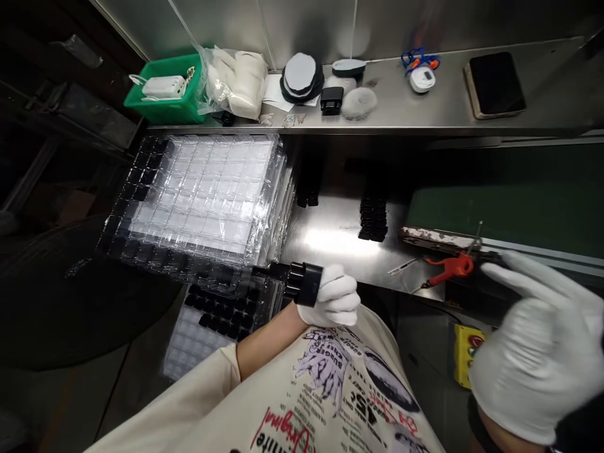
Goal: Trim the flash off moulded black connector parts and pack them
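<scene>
My left hand (333,299), in a white glove, is closed around a black plastic part (306,283) with ridged, tube-like sections, held close to my shirt. Its inner fingers hide part of it. My right hand (542,340), gloved in white too, is raised at the right with its fingers stretched out and nothing seen in it. Near those fingertips lies a red air blow gun (450,269), by the bench edge. A stack of clear plastic trays (207,189) stands left of my left hand, with black pieces in some cells along its left and front sides.
Small black parts (372,220) sit in rows on the metal bench (325,239). A green conveyor belt (514,195) runs at right. The back shelf (391,113) bears a green bin (165,110), a bagged white bundle (238,82) and a dark phone-like device (495,85). A yellow button box (465,355) hangs below.
</scene>
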Available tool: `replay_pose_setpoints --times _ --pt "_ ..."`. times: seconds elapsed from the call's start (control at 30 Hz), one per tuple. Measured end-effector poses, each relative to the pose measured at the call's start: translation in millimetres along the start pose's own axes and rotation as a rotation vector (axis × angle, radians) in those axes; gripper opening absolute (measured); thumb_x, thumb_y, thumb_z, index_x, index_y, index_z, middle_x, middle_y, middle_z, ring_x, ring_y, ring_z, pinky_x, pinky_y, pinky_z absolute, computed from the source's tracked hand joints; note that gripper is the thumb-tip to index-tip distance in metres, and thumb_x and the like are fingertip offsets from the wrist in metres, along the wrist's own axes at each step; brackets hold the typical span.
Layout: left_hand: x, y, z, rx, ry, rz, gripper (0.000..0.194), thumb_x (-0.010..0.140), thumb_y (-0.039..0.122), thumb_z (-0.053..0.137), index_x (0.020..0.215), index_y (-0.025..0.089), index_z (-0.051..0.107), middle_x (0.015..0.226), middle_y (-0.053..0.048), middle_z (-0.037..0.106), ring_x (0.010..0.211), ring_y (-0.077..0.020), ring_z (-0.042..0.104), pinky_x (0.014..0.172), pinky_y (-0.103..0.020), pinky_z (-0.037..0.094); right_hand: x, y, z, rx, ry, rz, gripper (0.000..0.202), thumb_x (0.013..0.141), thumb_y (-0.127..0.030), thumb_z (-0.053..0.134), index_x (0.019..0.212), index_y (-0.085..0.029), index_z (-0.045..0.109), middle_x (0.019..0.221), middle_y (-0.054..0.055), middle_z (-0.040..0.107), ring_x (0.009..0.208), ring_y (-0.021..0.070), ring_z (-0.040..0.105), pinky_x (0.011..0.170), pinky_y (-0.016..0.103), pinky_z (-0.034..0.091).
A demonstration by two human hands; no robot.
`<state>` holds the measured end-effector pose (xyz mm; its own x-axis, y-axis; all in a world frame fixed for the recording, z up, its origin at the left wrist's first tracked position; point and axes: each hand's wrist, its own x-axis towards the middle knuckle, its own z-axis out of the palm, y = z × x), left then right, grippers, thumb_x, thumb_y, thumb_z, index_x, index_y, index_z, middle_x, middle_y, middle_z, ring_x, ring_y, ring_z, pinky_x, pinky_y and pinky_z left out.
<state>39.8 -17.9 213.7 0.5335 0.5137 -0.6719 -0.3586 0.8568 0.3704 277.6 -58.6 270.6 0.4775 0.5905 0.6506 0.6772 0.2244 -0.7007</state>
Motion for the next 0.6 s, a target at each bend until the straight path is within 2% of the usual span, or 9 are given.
replay_pose_setpoints --times 0.1,0.17,0.2,0.27,0.37,0.5,0.6 --pt "-8.5 7.5 3.0 0.160 -0.201 0.082 0.090 0.052 0.101 0.075 0.059 0.026 0.025 0.047 0.004 0.018 0.046 -0.0137 0.025 0.046 -0.035 0.026 -1.2 -2.1 2.5 0.005 -0.013 -0.012 0.027 0.108 -0.047 0.067 0.117 -0.036 0.091 0.124 0.010 0.083 0.115 0.0370 0.080 0.102 0.063 0.062" --pt "-21.1 16.6 13.9 0.307 -0.259 0.221 0.082 0.055 0.090 0.090 0.058 0.025 0.041 0.055 0.001 0.043 0.051 -0.0139 0.044 0.050 -0.033 0.039 -0.5 -9.1 1.5 -0.033 -0.042 0.028 0.030 0.110 -0.044 0.064 0.123 -0.032 0.089 0.126 0.011 0.081 0.120 0.0372 0.078 0.104 0.063 0.061" --pt "-28.1 21.4 21.1 0.381 -0.242 0.285 0.073 0.060 0.082 0.095 0.063 0.023 0.052 0.064 -0.001 0.054 0.057 -0.0140 0.052 0.055 -0.032 0.044 0.3 -13.4 0.5 -0.046 -0.064 0.052 0.031 0.110 -0.042 0.063 0.126 -0.031 0.088 0.127 0.012 0.081 0.122 0.0373 0.077 0.105 0.064 0.061" --pt "-40.9 29.3 35.7 0.498 -0.150 0.338 0.058 0.072 0.068 0.099 0.077 0.020 0.067 0.078 -0.002 0.066 0.064 -0.0130 0.060 0.060 -0.029 0.049 2.3 -20.9 -1.8 -0.048 -0.096 0.103 0.031 0.111 -0.039 0.061 0.128 -0.027 0.085 0.129 0.012 0.079 0.124 0.0371 0.075 0.109 0.064 0.060" --pt "-51.1 32.9 51.8 0.541 -0.004 0.310 0.047 0.080 0.055 0.099 0.084 0.018 0.070 0.075 0.002 0.066 0.057 -0.0098 0.060 0.056 -0.024 0.047 5.4 -26.3 -4.6 -0.026 -0.109 0.132 0.029 0.112 -0.036 0.059 0.124 -0.025 0.084 0.129 0.012 0.077 0.127 0.0363 0.074 0.112 0.063 0.060" --pt "-49.9 25.9 60.4 0.529 0.060 0.285 0.045 0.088 0.057 0.092 0.084 0.018 0.070 0.062 0.004 0.065 0.050 -0.0086 0.057 0.055 -0.022 0.045 8.9 -28.2 -5.5 -0.063 -0.139 0.115 0.028 0.113 -0.033 0.057 0.118 -0.024 0.083 0.130 0.014 0.077 0.130 0.0371 0.073 0.114 0.062 0.059" --pt "-46.1 21.5 56.9 0.511 0.100 0.285 0.048 0.092 0.062 0.087 0.085 0.017 0.071 0.059 0.002 0.067 0.051 -0.0090 0.057 0.060 -0.023 0.048 9.8 -29.2 -2.1 -0.026 -0.133 0.116 0.027 0.112 -0.032 0.059 0.115 -0.024 0.085 0.128 0.012 0.078 0.128 0.0364 0.074 0.114 0.062 0.058"
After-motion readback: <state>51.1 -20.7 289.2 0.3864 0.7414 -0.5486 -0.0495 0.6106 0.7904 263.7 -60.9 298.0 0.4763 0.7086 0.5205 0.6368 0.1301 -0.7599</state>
